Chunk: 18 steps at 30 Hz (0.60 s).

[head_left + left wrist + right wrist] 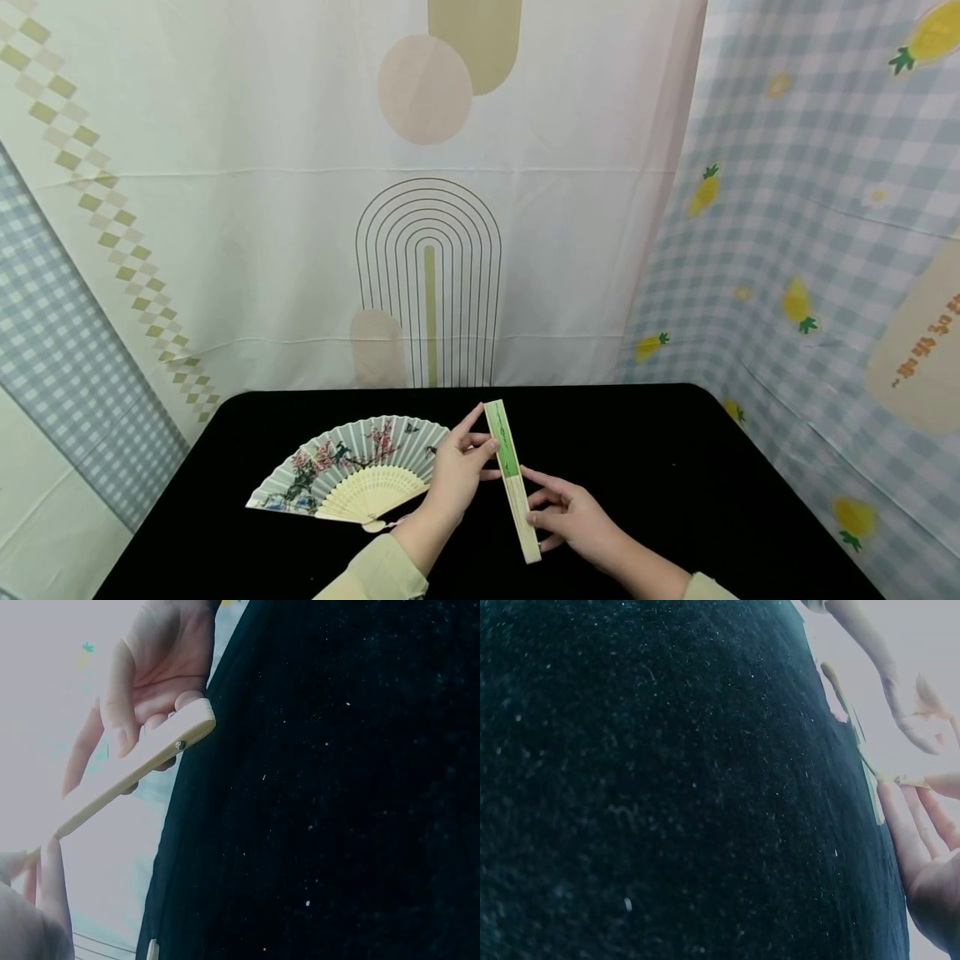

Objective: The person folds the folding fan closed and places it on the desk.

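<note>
A folded hand fan, green on its upper part and pale wood below, is held at a slant above the black table. My left hand pinches its upper part between thumb and fingers. Lower down, the thumb and fingers of my right hand grip the wooden sticks. In the left wrist view the rounded end of the folded fan shows a small rivet, with the right hand round it. An open fan with painted blossoms and pale ribs lies left of my left hand, which covers part of its right edge.
The black table stretches out under both hands, its far edge near a pale printed curtain. Blue checked cloth with pineapples hangs along the right side, more checked cloth at the left.
</note>
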Each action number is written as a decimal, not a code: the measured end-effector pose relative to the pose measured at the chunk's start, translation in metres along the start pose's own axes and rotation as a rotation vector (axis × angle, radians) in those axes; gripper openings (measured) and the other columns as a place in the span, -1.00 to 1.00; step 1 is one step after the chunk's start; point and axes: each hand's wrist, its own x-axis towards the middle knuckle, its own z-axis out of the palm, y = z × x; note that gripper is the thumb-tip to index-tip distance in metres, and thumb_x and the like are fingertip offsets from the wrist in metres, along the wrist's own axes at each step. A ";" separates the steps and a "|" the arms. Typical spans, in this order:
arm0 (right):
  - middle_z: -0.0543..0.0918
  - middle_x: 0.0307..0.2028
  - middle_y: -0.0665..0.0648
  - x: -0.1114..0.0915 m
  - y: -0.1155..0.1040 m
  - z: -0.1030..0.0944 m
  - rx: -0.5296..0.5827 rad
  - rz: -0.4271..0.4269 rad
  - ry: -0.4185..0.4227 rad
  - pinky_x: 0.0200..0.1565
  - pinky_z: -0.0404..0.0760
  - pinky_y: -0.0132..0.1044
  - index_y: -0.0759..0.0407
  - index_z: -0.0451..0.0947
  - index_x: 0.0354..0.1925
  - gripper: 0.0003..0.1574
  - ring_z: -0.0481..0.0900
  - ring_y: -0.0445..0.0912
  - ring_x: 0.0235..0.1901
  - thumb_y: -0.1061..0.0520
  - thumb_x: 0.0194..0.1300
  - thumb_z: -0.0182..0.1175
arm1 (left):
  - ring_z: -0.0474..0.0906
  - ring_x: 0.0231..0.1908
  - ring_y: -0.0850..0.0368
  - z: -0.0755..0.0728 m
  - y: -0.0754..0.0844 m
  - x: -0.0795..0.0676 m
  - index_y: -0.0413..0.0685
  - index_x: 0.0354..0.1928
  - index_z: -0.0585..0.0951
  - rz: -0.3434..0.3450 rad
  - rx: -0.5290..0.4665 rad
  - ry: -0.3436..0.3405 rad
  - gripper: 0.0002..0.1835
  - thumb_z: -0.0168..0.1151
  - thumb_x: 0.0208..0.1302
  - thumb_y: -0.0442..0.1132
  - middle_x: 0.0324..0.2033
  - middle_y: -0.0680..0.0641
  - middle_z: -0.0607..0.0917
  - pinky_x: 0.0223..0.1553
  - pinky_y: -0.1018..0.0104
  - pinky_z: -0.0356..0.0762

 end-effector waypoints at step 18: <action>0.63 -0.10 0.22 0.000 0.000 -0.004 -0.015 0.020 -0.010 -0.34 0.74 0.00 0.13 0.19 0.50 -0.17 0.70 0.11 -0.23 0.18 0.37 0.26 | 0.68 -0.21 0.02 0.000 -0.007 0.003 0.22 0.48 0.31 -0.019 -0.015 -0.010 -0.34 0.23 0.40 -0.32 -0.09 -0.20 0.63 -0.25 0.15 0.72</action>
